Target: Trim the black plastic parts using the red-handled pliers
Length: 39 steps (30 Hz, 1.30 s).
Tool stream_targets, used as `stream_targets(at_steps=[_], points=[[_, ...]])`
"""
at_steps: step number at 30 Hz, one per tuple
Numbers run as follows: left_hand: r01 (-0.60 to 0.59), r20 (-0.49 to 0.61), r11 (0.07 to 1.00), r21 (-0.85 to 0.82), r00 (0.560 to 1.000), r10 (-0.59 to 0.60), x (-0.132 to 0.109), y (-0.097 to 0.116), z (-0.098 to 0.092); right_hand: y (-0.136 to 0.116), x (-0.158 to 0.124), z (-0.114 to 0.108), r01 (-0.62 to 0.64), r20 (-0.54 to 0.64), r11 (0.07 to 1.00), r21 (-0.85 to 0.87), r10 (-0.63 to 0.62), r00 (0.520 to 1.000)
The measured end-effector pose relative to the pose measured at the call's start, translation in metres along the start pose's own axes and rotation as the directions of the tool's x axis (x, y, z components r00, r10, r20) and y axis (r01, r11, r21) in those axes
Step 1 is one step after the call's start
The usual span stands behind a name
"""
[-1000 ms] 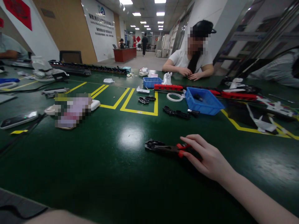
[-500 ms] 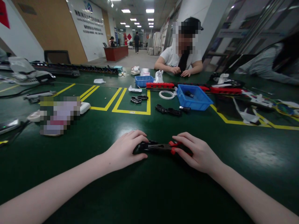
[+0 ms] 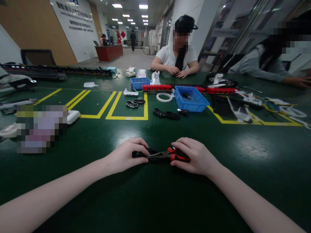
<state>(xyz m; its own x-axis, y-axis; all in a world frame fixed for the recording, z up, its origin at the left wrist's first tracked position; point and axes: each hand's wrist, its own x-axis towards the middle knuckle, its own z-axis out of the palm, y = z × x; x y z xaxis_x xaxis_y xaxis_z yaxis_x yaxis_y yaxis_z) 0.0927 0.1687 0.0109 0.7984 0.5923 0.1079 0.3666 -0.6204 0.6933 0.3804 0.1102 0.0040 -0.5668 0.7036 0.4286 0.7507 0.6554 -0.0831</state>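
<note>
My right hand grips the red-and-black handles of a pair of long-nose pliers, whose dark jaws point left. Between the thumb and fingers of my left hand is a small black part, mostly covered by the fingers. The tips of the plier jaws reach this part; whether they clamp it I cannot tell. Both hands are low over the dark green table.
Beyond my hands lie several black parts, a blue bin and a white ring. Yellow tape marks the table. A phone, blurred, is at left. A person sits opposite, another at the right.
The view has turned slightly right, so the background shifts left. The plier handles have come further into my right palm, and the jaws show more openly between my hands.
</note>
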Motion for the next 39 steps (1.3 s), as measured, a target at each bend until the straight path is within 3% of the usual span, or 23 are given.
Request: stream_targets(at_steps=[26,39], points=[[-0.045,-0.037,0.999,-0.001,0.998,0.045,-0.0016,-0.0077,0.0023,0.0009,0.0001,-0.0007,0.022,-0.105,0.999,-0.040,-0.026,0.994],[-0.072,-0.030,0.997,0.021,0.997,0.073,-0.0029,-0.0091,0.0022,0.0032,0.0001,-0.0011,0.011,-0.057,1.000,-0.022,-0.012,0.998]])
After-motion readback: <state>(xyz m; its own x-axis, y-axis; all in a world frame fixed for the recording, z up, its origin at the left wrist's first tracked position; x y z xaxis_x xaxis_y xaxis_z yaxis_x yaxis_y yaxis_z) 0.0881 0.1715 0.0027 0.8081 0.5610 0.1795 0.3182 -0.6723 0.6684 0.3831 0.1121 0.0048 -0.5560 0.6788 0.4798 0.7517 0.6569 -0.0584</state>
